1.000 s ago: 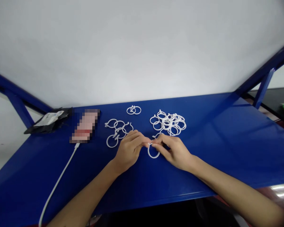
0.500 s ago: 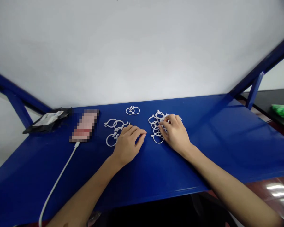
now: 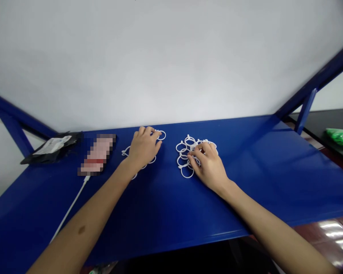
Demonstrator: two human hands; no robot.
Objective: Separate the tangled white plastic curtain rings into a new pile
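Several white plastic rings lie on a blue metal shelf (image 3: pixel 246 182). My left hand (image 3: pixel 144 148) reaches forward over the left group of rings (image 3: pixel 125 151). Its fingers are stretched out with the thumb apart, and the fingertips touch a linked pair of rings (image 3: pixel 161 135) at the back. My right hand (image 3: pixel 208 165) rests on the right pile of rings (image 3: pixel 184 152). Its fingers are curled, and thumb and forefinger pinch one ring of that pile. A single ring (image 3: pixel 186 173) lies at the pile's near edge, by my right thumb.
A pixelated flat object (image 3: pixel 97 154) with a white cable (image 3: pixel 71 207) lies at the left, and a black packet (image 3: pixel 53 146) beyond it. Blue slanted struts (image 3: pixel 317 82) frame both sides. A white wall stands behind. Something green (image 3: pixel 341 137) sits on a dark surface far right.
Both hands let go of the ring held between them. My right hand went to the right pile. My left hand moved forward over the left group to the linked pair at the back.
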